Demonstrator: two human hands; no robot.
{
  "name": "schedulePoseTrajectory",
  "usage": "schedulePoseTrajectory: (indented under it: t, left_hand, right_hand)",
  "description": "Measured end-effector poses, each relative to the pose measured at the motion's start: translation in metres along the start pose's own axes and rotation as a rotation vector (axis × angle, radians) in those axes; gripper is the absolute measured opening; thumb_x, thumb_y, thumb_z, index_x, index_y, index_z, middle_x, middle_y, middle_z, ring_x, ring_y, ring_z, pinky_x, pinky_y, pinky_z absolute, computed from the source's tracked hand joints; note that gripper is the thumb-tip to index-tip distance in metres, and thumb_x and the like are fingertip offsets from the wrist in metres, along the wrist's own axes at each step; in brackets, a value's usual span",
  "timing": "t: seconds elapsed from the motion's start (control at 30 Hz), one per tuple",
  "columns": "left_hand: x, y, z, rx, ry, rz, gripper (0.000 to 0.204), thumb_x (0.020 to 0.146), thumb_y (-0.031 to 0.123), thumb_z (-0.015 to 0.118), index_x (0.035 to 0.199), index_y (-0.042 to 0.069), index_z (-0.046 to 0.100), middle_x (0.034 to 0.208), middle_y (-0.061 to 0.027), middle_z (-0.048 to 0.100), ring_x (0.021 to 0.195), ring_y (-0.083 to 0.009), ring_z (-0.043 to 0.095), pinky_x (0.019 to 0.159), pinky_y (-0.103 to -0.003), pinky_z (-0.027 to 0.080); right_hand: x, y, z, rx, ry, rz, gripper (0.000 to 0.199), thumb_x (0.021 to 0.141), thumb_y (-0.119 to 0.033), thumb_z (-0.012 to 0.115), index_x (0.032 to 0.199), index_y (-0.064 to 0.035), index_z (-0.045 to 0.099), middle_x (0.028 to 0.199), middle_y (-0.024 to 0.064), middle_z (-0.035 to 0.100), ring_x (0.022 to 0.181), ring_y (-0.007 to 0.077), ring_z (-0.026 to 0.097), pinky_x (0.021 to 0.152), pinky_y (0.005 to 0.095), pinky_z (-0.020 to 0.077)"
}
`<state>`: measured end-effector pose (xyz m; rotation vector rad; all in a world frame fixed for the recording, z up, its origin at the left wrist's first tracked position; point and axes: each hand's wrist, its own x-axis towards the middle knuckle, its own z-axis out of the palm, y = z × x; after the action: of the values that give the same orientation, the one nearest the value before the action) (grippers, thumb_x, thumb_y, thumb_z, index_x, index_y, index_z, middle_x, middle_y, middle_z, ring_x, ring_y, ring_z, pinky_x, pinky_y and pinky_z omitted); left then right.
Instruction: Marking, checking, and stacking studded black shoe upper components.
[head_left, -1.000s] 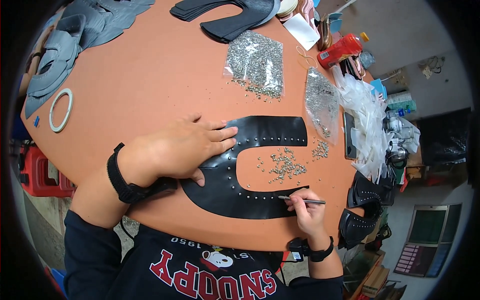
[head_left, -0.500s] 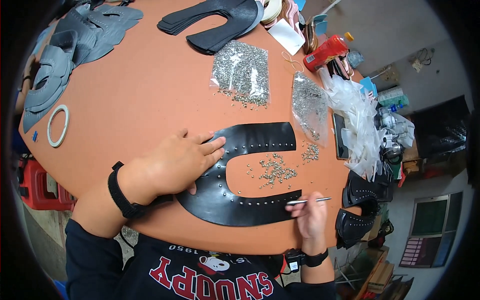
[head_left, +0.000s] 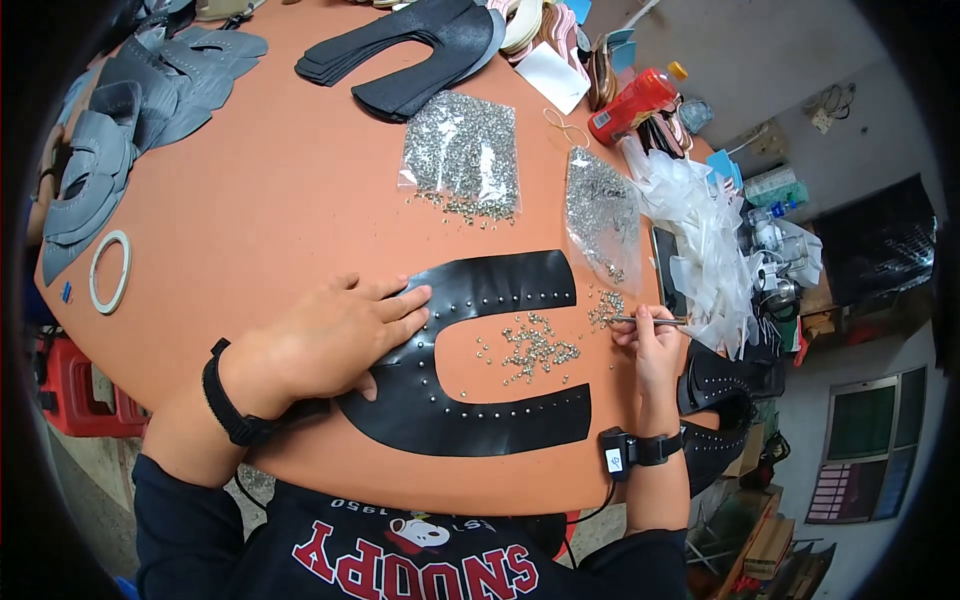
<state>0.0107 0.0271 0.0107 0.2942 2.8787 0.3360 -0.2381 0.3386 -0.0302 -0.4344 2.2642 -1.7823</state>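
A black U-shaped leather piece (head_left: pixel 470 432) lies on the table with its open end to the right. Small silver studs line its inner edge. My left hand (head_left: pixel 335 328) rests on its curved left part, fingers spread and pressing lightly. Pinched in my right hand (head_left: pixel 655 352) is a thin metal stick-like tool (head_left: pixel 670 322), its tip pointing left at a small pile of loose studs (head_left: pixel 606 306). Whether a stud sits on the tip is too small to tell. A larger scatter of studs (head_left: pixel 540 350) lies between the two arms of the leather.
Two clear bags of studs, one square (head_left: pixel 460 150) and one narrow (head_left: pixel 600 212), lie beyond the leather. Black U-shaped pieces (head_left: pixel 400 50) are stacked at the back. A red bottle (head_left: pixel 635 105), crumpled plastic (head_left: pixel 690 230) and studded pieces (head_left: pixel 715 390) line the right side. A tape roll (head_left: pixel 96 275) lies left.
My right hand has moved from the lower arm of the leather, up and right, to the small stud pile, still holding the tool. My left hand stays on the leather.
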Motion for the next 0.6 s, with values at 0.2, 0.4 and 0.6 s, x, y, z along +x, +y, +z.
schedulePoseTrajectory:
  t: [0.2, 0.4, 0.6]
  left_hand:
    - [-0.0007, -0.0001, 0.0, -0.001, 0.014, 0.001, 0.091, 0.059, 0.03, 0.08, 0.138, 0.008, 0.042, 0.149, -0.0049, 0.035, 0.135, -0.024, 0.036, 0.105, -0.04, 0.034]
    - [-0.0002, 0.0003, 0.0, 0.002, 0.02, 0.001, 0.09, 0.059, 0.03, 0.08, 0.138, 0.008, 0.042, 0.149, -0.005, 0.035, 0.135, -0.0246, 0.037, 0.105, -0.04, 0.034]
    - [-0.0012, -0.0012, 0.0005, -0.001, 0.028, 0.008, 0.091, 0.059, 0.029, 0.079, 0.138, 0.007, 0.041, 0.149, -0.0058, 0.035, 0.135, -0.0249, 0.035, 0.105, -0.04, 0.034]
  right_hand:
    - [0.0025, 0.0035, -0.0006, 0.014, 0.027, 0.005, 0.019, 0.095, -0.023, 0.058, 0.087, -0.0067, 0.054, 0.067, 0.0028, 0.059, 0.052, 0.008, 0.055, 0.048, 0.0224, 0.0479]
    - [0.0063, 0.0017, 0.0026, 0.02, 0.099, 0.025, 0.02, 0.095, -0.025, 0.057, 0.087, -0.007, 0.054, 0.069, 0.0034, 0.059, 0.053, 0.0094, 0.058, 0.047, 0.0228, 0.0496]
    - [0.0077, 0.0046, 0.003, -0.022, 0.074, -0.022, 0.02, 0.095, -0.024, 0.057, 0.087, -0.006, 0.054, 0.069, 0.0033, 0.058, 0.053, 0.0082, 0.057, 0.05, 0.023, 0.0506]
